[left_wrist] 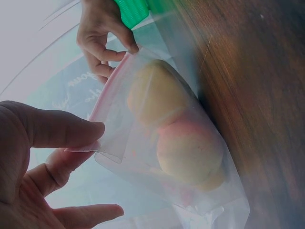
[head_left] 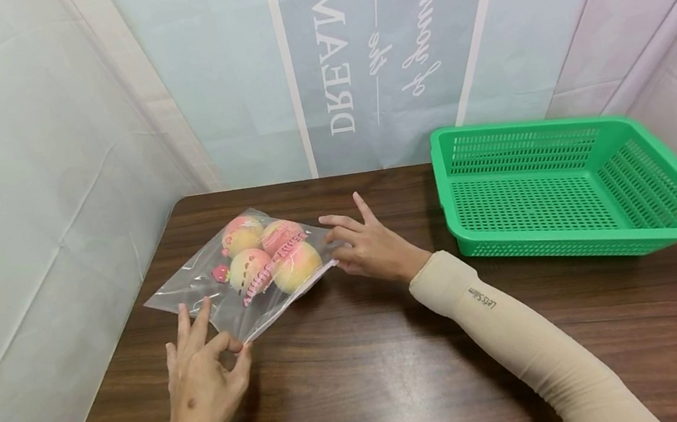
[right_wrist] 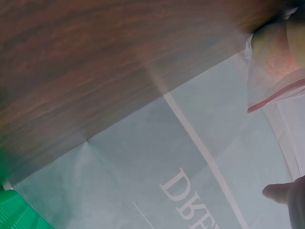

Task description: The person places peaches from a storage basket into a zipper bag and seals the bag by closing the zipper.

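Note:
A clear zip bag (head_left: pixel 214 259) with pink lettering lies on the table, holding several pink-and-yellow peaches (head_left: pixel 297 268). Its pink zip edge (left_wrist: pixel 107 93) shows in the left wrist view. My left hand (head_left: pixel 204 388) pinches the bag's near corner between thumb and index finger, its other fingers spread. At the right corner, my right hand (head_left: pixel 376 245) grips the bag's edge with thumb and finger, one finger pointing up. The right wrist view catches just a fingertip (right_wrist: pixel 276 192) and part of the bag, so that grip is hidden there.
A green plastic basket (head_left: pixel 580 248) stands at the back right of the brown wooden table (head_left: pixel 364 382). Behind the table hangs a pale blue cloth (head_left: pixel 231 110) with printed lettering. A whitish sheet (head_left: pixel 17 215) borders the left side.

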Available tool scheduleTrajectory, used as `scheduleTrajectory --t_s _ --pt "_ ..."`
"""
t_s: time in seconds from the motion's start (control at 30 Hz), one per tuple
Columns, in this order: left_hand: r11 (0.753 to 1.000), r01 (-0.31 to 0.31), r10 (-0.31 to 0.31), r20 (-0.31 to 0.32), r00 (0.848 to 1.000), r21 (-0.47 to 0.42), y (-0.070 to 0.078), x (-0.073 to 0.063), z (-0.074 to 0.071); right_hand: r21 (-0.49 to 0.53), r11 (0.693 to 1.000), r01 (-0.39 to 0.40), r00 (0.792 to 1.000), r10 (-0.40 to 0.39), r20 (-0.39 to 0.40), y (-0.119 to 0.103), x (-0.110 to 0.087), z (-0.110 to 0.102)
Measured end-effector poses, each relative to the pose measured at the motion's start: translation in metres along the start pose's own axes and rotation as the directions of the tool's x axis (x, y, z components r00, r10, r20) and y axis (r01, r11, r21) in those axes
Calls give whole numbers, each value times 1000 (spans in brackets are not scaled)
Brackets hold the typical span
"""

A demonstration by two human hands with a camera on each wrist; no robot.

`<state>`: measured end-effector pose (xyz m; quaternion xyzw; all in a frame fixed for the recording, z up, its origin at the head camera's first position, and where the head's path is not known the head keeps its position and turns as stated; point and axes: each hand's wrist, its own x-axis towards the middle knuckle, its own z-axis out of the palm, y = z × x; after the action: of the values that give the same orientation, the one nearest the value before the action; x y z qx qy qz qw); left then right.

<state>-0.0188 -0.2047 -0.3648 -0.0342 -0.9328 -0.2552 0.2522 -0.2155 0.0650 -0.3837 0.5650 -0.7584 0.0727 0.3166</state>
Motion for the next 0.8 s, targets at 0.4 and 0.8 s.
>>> scheduleTrajectory --t_s 0.4,0.8 --pt "1000 -6 6 -8 1000 2 -1 0 1 -6 1000 6 1000 -6 -20 3 -1 0" --pt "999 -3 3 -9 1000 33 -2 2 0 2 1000 -1 1000 1 -7 1 -3 1"
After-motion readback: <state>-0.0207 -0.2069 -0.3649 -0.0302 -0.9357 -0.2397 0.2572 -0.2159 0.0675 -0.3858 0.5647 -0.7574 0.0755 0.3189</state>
